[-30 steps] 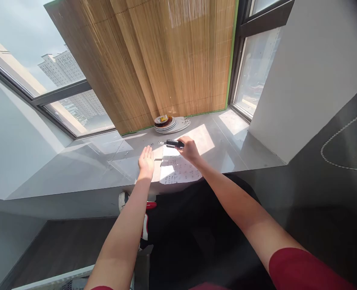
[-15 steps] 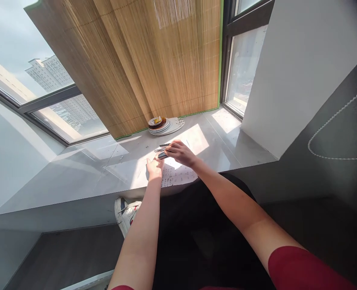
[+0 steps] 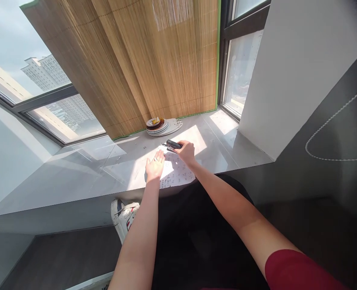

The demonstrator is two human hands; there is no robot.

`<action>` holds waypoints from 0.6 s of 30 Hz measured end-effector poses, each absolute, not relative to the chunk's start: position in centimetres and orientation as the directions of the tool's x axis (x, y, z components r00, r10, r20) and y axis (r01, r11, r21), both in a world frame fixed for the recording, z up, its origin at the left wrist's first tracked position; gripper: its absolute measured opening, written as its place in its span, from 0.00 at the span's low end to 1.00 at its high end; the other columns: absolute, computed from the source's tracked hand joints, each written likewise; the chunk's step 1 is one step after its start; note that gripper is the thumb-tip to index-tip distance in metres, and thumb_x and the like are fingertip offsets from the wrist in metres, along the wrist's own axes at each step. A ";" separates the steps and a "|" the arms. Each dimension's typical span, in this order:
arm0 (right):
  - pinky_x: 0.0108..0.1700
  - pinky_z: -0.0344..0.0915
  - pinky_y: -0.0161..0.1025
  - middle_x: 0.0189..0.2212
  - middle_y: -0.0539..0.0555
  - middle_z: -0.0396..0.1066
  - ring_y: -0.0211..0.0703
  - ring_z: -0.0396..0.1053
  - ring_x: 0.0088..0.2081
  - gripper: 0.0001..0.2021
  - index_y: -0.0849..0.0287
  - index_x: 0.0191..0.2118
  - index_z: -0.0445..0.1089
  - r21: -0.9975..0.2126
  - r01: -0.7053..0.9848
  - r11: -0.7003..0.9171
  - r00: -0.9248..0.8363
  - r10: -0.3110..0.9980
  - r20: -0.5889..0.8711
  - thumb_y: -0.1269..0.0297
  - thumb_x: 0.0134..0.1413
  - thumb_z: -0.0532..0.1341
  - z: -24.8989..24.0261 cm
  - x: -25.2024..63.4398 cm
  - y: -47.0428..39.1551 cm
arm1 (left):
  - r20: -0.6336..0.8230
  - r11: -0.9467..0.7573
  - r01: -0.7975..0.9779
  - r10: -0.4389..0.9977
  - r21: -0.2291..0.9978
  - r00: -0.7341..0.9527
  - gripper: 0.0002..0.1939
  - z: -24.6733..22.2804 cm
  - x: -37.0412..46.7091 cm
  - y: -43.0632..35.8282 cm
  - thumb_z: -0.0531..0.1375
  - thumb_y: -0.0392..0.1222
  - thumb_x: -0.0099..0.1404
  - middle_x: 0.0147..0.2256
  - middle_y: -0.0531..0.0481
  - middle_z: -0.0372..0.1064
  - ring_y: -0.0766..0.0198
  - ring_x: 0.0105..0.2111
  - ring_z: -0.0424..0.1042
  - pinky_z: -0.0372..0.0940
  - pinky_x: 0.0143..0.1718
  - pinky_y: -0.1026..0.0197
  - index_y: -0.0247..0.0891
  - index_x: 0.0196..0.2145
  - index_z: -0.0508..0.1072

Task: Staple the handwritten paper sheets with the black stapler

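Observation:
My left hand [image 3: 155,165] lies with its fingers stretched out at the left edge of a sheet of paper [image 3: 181,173] covered in handwriting. It wears a ring and grips nothing. My right hand [image 3: 186,152] is above the upper part of the sheet, its fingers closed on a dark, pen-like object [image 3: 174,144]. Beside that object are thin dark and shiny pieces, too small to make out, near the fingertips of both hands. Strong sunlight washes out part of the paper.
Stacked plates [image 3: 157,129] stand on the grey sill [image 3: 130,155] beyond my hands, with a small yellow item on top. A bamboo blind [image 3: 154,60] hangs behind them. A white shoe [image 3: 124,217] is below the sill's edge.
My hands have moved apart. The left one has opened and flattened onto the paper; the right has shifted slightly right with the dark object, which now points away from the left palm.

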State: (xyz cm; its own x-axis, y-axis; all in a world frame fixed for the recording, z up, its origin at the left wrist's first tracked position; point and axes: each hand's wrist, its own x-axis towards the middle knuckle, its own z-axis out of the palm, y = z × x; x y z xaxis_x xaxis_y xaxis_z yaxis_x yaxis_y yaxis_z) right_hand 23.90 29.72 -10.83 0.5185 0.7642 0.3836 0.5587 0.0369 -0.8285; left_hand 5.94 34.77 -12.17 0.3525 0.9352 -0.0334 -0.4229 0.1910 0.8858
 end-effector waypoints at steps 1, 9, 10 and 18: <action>0.35 0.66 0.37 0.36 0.53 0.80 0.44 0.74 0.35 0.05 0.59 0.38 0.79 -0.851 0.526 -0.004 0.526 0.788 0.321 0.68 0.54 0.70 -11.0 23.9 29.8 | -0.043 0.204 -0.423 0.932 0.883 0.359 0.39 -12.1 6.0 34.7 0.25 0.47 0.80 0.67 0.29 0.65 0.56 0.64 0.71 0.68 0.63 0.50 0.39 0.50 0.75; 0.52 0.63 0.49 0.51 0.64 0.74 0.57 0.67 0.52 0.09 0.59 0.48 0.76 -0.388 0.919 0.065 0.200 0.771 0.604 0.67 0.64 0.68 -10.9 22.2 29.5 | -0.160 0.330 -0.526 0.926 0.784 0.343 0.33 -11.6 6.3 34.3 0.33 0.51 0.82 0.64 0.29 0.68 0.58 0.62 0.72 0.71 0.60 0.55 0.34 0.58 0.72; 0.53 0.61 0.50 0.53 0.64 0.73 0.57 0.65 0.53 0.08 0.59 0.49 0.75 -0.286 0.948 0.140 0.085 0.755 0.651 0.68 0.66 0.65 -11.0 21.8 29.5 | -0.172 0.338 -0.528 0.925 0.779 0.338 0.33 -11.5 6.4 34.3 0.34 0.51 0.82 0.63 0.30 0.70 0.59 0.60 0.74 0.72 0.58 0.56 0.33 0.58 0.72; 0.52 0.59 0.48 0.51 0.60 0.74 0.52 0.62 0.51 0.12 0.60 0.49 0.76 0.056 0.876 0.479 -0.426 0.714 0.555 0.72 0.74 0.54 -12.6 18.7 31.4 | -0.301 0.405 -0.565 0.914 0.719 0.272 0.27 -11.8 6.9 34.6 0.40 0.52 0.84 0.51 0.37 0.76 0.64 0.48 0.79 0.74 0.51 0.64 0.31 0.56 0.71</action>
State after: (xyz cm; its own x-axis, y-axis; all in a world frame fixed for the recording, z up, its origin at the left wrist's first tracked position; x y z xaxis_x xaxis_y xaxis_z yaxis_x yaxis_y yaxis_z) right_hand 18.72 31.36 -12.61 -0.4258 0.7143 0.5554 0.8761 0.4790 0.0557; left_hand 6.89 34.63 -11.76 0.2716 0.9141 -0.3011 -0.5652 0.4047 0.7189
